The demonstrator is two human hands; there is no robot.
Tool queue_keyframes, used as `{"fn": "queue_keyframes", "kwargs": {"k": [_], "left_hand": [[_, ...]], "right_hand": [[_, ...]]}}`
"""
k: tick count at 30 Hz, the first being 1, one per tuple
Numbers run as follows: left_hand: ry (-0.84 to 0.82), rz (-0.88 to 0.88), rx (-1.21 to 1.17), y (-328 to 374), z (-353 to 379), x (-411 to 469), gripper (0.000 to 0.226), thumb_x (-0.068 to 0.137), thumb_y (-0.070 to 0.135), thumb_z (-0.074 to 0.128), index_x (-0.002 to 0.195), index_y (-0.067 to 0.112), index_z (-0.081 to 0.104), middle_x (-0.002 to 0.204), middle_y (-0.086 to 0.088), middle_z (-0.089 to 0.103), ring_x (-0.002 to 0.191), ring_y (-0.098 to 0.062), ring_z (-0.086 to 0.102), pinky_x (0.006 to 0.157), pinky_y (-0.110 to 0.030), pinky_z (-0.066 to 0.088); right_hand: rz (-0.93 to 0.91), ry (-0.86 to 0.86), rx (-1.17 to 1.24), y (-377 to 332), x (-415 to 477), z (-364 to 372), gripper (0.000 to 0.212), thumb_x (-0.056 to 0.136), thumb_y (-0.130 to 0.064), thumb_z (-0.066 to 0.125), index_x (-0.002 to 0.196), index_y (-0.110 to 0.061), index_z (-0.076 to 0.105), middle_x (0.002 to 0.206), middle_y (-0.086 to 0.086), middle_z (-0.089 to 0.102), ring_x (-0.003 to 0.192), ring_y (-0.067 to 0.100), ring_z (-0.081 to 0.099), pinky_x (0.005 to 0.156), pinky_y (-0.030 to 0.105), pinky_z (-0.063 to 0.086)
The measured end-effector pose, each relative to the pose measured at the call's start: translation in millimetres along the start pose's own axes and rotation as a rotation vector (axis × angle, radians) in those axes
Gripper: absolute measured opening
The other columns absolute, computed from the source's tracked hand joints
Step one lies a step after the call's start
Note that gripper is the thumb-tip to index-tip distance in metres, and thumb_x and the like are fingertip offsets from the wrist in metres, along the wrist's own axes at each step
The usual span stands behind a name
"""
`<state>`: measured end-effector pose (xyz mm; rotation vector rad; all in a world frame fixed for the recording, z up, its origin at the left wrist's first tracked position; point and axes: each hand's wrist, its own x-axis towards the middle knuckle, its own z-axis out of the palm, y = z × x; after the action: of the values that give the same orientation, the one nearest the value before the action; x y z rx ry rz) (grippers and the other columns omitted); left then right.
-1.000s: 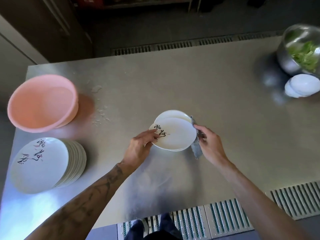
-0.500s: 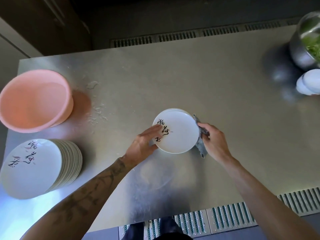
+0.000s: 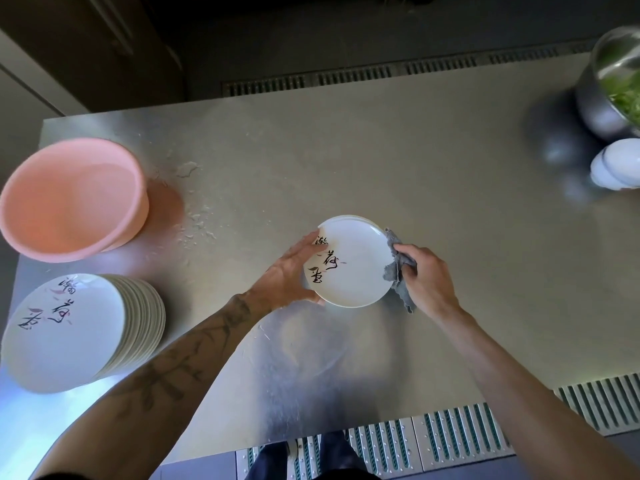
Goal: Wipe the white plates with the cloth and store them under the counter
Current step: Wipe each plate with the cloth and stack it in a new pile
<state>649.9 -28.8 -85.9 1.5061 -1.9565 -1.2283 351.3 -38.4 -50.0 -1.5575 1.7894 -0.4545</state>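
At frame centre the white plate [image 3: 349, 263] topped a small stack on the desk [image 3: 381, 150]; left hand [image 3: 289, 275] gripped its rim, steadying it, while right hand [image 3: 427, 282] clutched the grey cloth [image 3: 398, 268] against its edge, likely wiping.

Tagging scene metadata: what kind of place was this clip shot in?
Probably a restaurant or canteen kitchen. Signs: a large steel counter, a tall stack of matching printed plates, a big metal pot of greens, and slotted drain grates in the floor.
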Motion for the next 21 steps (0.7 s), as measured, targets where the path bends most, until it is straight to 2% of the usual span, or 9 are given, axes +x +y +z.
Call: {"fn": "queue_keyframes", "kwargs": {"k": [3, 6, 9, 10, 12, 14, 16, 21], "left_hand": [[0.009, 0.013, 0.052, -1, 0, 1, 0.115, 0.052, 0.033, 0.1, 0.152, 0.029, 0.042, 0.167, 0.016, 0.018, 0.153, -0.005, 0.02, 0.123, -0.03, 0.027], [0.054, 0.051, 0.137, -2, 1, 1, 0.116, 0.05, 0.042, 0.098, 0.151, 0.023, 0.043, 0.167, 0.01, 0.023, 0.152, -0.012, 0.024, 0.124, -0.04, 0.028], [0.087, 0.071, 0.174, 3, 5, 1, 0.116, 0.05, 0.048, 0.095, 0.15, 0.021, 0.043, 0.167, 0.002, 0.024, 0.15, -0.02, 0.029, 0.122, -0.05, 0.03], [0.075, 0.065, 0.181, 5, 6, 0, 0.118, 0.051, 0.045, 0.097, 0.151, 0.021, 0.041, 0.168, 0.001, 0.022, 0.151, -0.021, 0.027, 0.123, -0.049, 0.027], [0.036, 0.039, 0.208, 10, 7, -1, 0.122, 0.054, 0.043, 0.098, 0.156, 0.023, 0.035, 0.17, -0.001, 0.013, 0.153, -0.018, 0.019, 0.126, -0.038, 0.017], [0.026, 0.014, 0.225, 12, 7, -1, 0.124, 0.057, 0.044, 0.097, 0.159, 0.024, 0.029, 0.17, -0.001, 0.008, 0.154, -0.018, 0.015, 0.123, -0.028, 0.01], [0.042, -0.001, 0.23, 13, 8, -1, 0.122, 0.06, 0.043, 0.096, 0.159, 0.022, 0.028, 0.171, -0.001, 0.008, 0.155, -0.02, 0.015, 0.121, -0.024, 0.007], [0.061, -0.059, 0.192, 11, 12, -4, 0.119, 0.063, 0.043, 0.093, 0.16, 0.026, 0.026, 0.171, 0.003, 0.008, 0.155, -0.021, 0.017, 0.126, -0.041, 0.017]], "right_hand": [[-0.006, 0.024, -0.008, -1, -2, -1, 0.046, 0.097, 0.001, 0.05, 0.133, -0.021, 0.067, 0.121, 0.005, 0.066, 0.111, 0.019, 0.063, 0.09, 0.018, 0.038], [-0.015, 0.072, -0.004, -4, -9, -7, 0.047, 0.095, 0.001, 0.048, 0.133, -0.02, 0.066, 0.12, 0.004, 0.065, 0.109, 0.018, 0.062, 0.088, 0.016, 0.036], [-0.029, 0.106, 0.021, -8, -19, -14, 0.048, 0.095, 0.0, 0.047, 0.135, -0.02, 0.065, 0.123, 0.002, 0.064, 0.113, 0.016, 0.062, 0.095, 0.021, 0.04], [-0.035, 0.115, 0.021, -9, -23, -16, 0.047, 0.096, 0.0, 0.048, 0.135, -0.02, 0.065, 0.124, 0.002, 0.064, 0.114, 0.015, 0.061, 0.096, 0.021, 0.04], [-0.043, 0.147, 0.02, -13, -31, -19, 0.047, 0.096, 0.0, 0.049, 0.135, -0.021, 0.064, 0.124, 0.0, 0.063, 0.112, 0.01, 0.059, 0.096, 0.017, 0.038], [-0.045, 0.195, 0.037, -17, -38, -22, 0.046, 0.097, 0.001, 0.049, 0.135, -0.022, 0.064, 0.124, -0.001, 0.063, 0.11, 0.007, 0.057, 0.096, 0.013, 0.037], [-0.054, 0.222, 0.05, -19, -42, -25, 0.046, 0.097, 0.001, 0.05, 0.135, -0.023, 0.064, 0.125, -0.002, 0.063, 0.112, 0.007, 0.057, 0.097, 0.013, 0.036], [-0.069, 0.186, 0.059, -23, -48, -22, 0.046, 0.098, -0.001, 0.05, 0.134, -0.025, 0.063, 0.127, -0.003, 0.064, 0.115, 0.008, 0.059, 0.097, 0.014, 0.037]]}}
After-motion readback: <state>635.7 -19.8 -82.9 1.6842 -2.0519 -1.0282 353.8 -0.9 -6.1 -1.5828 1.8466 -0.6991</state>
